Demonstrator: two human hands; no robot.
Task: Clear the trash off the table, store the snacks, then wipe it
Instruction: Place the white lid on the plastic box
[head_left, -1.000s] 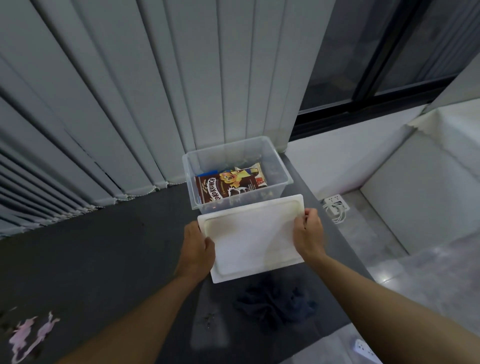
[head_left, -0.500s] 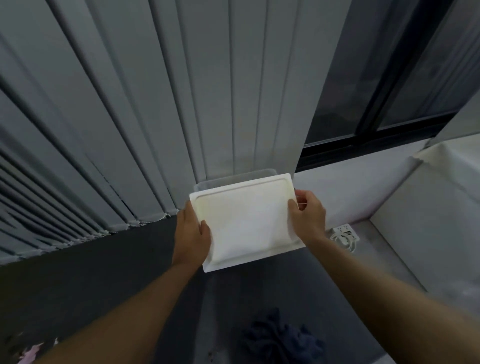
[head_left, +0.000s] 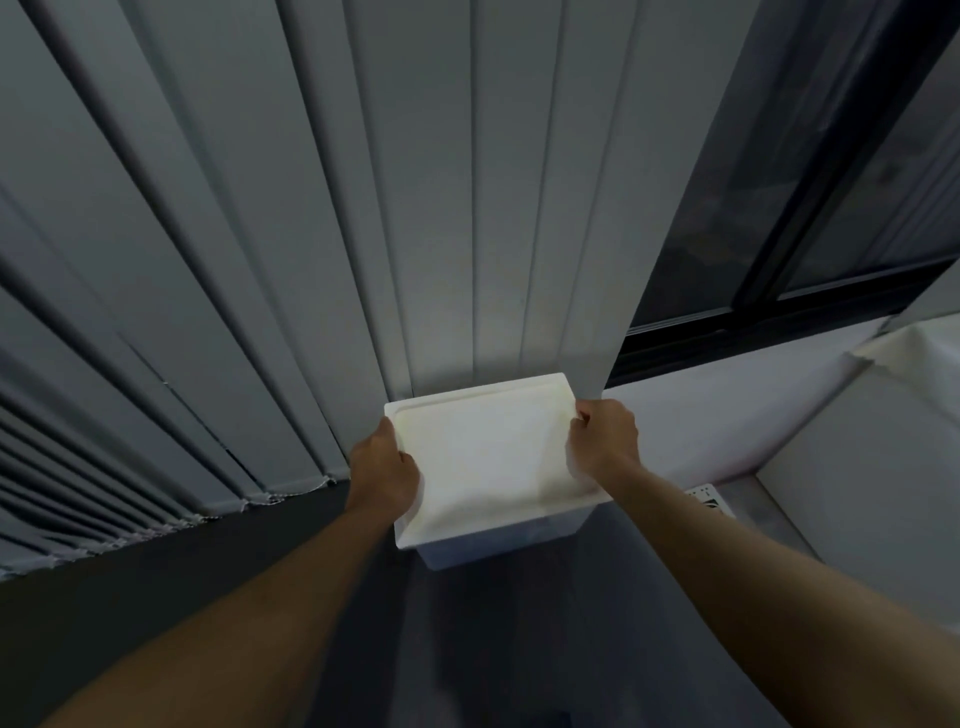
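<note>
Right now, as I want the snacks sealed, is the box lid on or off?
On: the white lid covers the box, left hand and right hand gripping its sides. Snapped down? Cannot tell.

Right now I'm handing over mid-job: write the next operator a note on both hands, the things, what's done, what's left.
Left hand: grip on the left edge of the white lid.
Right hand: grip on its right edge.
The lid lies over the clear bin on the dark table; whether it has clicked on is unclear. Bin contents hidden.
Done: lid placed over bin.
Left: press it shut, let go, wipe the table; no cloth in view.
</note>
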